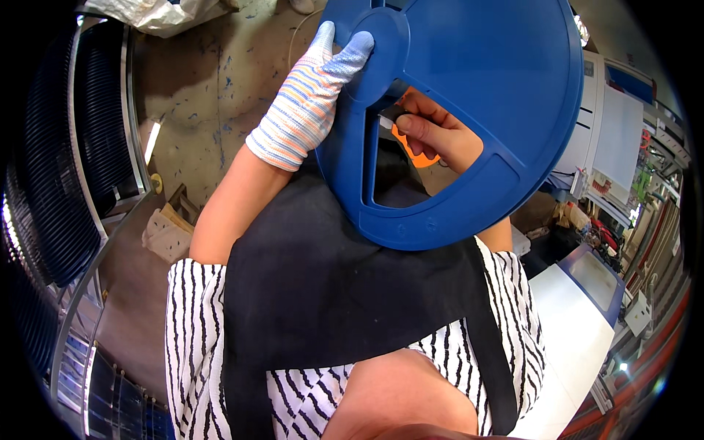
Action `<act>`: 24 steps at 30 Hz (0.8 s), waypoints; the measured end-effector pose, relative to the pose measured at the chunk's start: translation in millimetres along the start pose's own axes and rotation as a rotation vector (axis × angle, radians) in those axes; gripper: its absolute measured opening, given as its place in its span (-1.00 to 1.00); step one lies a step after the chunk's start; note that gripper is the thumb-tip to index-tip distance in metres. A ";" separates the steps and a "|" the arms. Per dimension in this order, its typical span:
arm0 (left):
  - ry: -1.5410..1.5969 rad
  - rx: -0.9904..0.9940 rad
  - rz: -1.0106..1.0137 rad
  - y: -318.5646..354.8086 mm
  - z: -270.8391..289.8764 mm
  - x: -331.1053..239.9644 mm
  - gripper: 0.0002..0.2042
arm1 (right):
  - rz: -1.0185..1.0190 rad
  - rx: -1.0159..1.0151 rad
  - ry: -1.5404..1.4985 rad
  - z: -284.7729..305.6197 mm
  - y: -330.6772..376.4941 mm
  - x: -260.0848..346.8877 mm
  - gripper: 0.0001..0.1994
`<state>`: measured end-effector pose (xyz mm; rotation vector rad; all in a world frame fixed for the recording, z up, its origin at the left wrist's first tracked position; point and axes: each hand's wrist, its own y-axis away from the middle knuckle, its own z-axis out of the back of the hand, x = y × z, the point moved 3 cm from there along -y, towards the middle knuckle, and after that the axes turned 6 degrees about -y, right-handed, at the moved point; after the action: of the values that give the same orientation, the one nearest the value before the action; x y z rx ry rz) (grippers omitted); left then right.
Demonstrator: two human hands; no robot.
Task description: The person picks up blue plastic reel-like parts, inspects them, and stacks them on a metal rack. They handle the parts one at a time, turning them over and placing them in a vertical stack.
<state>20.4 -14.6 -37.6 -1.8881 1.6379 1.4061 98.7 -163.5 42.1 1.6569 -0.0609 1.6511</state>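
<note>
The left hand [308,99], in a striped knit glove, grips the hub of a big blue plastic reel [469,110] held up before the chest. The bare right hand [440,136], seen through the reel's opening, pinches a small orange tool [411,150]. Behind lie the concrete floor [213,95] and dark racks [81,147].

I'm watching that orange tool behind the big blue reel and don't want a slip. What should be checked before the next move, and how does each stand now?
1. Left hand steadies the blue reel: ok, gloved fingers lie on its hub.
2. Right hand grips the orange tool: ok, seen through the reel's cutout.
3. Right hand protected: not ok, it is bare.
4. Tool's tip visible: cannot tell, the reel hides it.
5. Reel clear of the black apron: cannot tell, its lower rim overlaps it.
</note>
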 end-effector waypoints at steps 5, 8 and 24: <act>0.050 -0.019 0.027 5.8 -2.8 -8.5 -0.04 | -0.071 0.221 0.054 -1.4 3.0 -3.8 -0.78; 0.060 -0.118 0.070 7.0 -3.3 -7.1 -0.35 | -0.029 0.337 0.090 -8.0 9.9 -1.2 -0.75; 0.218 0.146 -0.053 14.9 -24.1 -41.6 -0.50 | 0.102 0.442 0.265 -13.2 38.9 -9.4 -0.79</act>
<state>23.6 -11.7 12.6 -2.0414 1.7210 1.0603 65.4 -187.8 50.6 1.7519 0.3816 2.0574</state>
